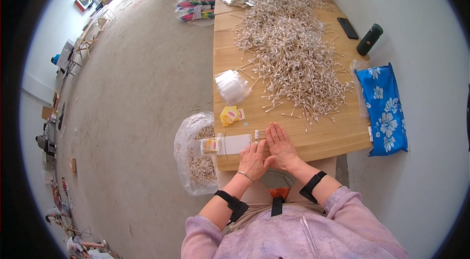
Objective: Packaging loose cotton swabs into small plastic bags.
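Observation:
A small row of cotton swabs (260, 134) lies near the table's front edge. My left hand (252, 160) curls its fingers onto the near end of this row. Against the row's right side rests my right hand (281, 150), its fingers stretched out straight and held together. The two thumbs meet, and both hands cover part of the swabs. Just left of them is a flat white strip (236, 144). Beyond its left end, a small clear packet of swabs with a yellow card (210, 146) sits at the table's edge.
A big heap of loose swabs (293, 48) covers the table's middle. Clear bags (231, 87) and yellow cards (229, 115) lie left. On the right are a phone (347, 28), a dark bottle (369, 39) and a blue floral pack (384, 110). A swab-filled plastic bag (183, 161) stands below.

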{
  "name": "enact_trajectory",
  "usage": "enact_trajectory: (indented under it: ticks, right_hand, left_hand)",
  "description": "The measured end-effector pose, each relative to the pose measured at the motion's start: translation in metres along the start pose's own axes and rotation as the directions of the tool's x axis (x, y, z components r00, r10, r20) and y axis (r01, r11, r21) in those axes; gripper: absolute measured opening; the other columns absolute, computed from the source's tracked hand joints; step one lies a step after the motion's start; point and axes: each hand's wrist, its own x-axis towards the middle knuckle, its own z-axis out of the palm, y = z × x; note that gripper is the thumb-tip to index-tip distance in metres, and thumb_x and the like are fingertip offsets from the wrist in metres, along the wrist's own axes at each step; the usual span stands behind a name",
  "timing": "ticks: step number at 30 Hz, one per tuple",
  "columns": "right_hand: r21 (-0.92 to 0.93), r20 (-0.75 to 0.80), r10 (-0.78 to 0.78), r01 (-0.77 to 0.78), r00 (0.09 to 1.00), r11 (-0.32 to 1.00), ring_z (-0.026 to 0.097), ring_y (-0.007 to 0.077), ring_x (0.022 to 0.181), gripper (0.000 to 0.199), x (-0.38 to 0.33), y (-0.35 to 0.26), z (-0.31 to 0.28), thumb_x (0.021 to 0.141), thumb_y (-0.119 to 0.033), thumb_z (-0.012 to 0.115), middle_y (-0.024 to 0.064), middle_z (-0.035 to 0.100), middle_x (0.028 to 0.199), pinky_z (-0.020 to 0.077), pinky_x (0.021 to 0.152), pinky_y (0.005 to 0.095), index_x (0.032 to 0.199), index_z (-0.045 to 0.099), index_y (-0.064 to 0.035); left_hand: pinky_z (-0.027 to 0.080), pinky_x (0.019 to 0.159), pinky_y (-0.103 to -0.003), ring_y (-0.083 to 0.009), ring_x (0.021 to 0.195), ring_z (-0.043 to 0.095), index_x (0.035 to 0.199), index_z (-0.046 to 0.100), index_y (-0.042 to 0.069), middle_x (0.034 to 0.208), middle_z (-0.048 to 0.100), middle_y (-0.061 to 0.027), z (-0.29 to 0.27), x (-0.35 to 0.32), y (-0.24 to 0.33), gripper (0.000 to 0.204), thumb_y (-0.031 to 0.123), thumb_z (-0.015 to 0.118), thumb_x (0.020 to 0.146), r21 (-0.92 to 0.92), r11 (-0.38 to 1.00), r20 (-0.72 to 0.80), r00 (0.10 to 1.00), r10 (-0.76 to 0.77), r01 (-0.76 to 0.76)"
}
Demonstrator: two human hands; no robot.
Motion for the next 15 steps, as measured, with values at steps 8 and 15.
enact_trajectory:
  ticks: [8, 15]
  right_hand:
    - [-0.015, -0.002, 0.004, -0.004, 1.000, 1.000, 0.010, 0.0379, 0.143, 0.095, 0.0002, -0.0011, 0.0020, 0.072, -0.038, 0.058, 0.0267, 0.014, 0.151, 0.0077, 0.117, 0.0450, 0.144, 0.015, 0.0079]
    - [-0.001, 0.012, 0.013, -0.013, 1.000, 1.000, 0.009, 0.0374, 0.143, 0.094, -0.0001, -0.0003, 0.0025, 0.073, -0.039, 0.057, 0.0268, 0.013, 0.151, 0.0068, 0.117, 0.0448, 0.143, 0.016, 0.0081]
  left_hand:
    - [0.036, 0.083, -0.042, -0.0302, 0.101, 0.053, 0.146, 0.027, 0.012, 0.108, 0.054, -0.0131, -0.0043, 0.0045, 0.0043, 0.076, 0.046, 0.059, 0.086, -0.020, 0.999, 0.023, 0.999, -0.049, 0.050]
    - [0.037, 0.084, -0.044, -0.0312, 0.103, 0.054, 0.141, 0.033, 0.011, 0.111, 0.055, -0.0140, -0.0031, 0.0062, 0.0053, 0.071, 0.047, 0.058, 0.086, -0.029, 0.998, -0.001, 0.999, -0.053, 0.053]
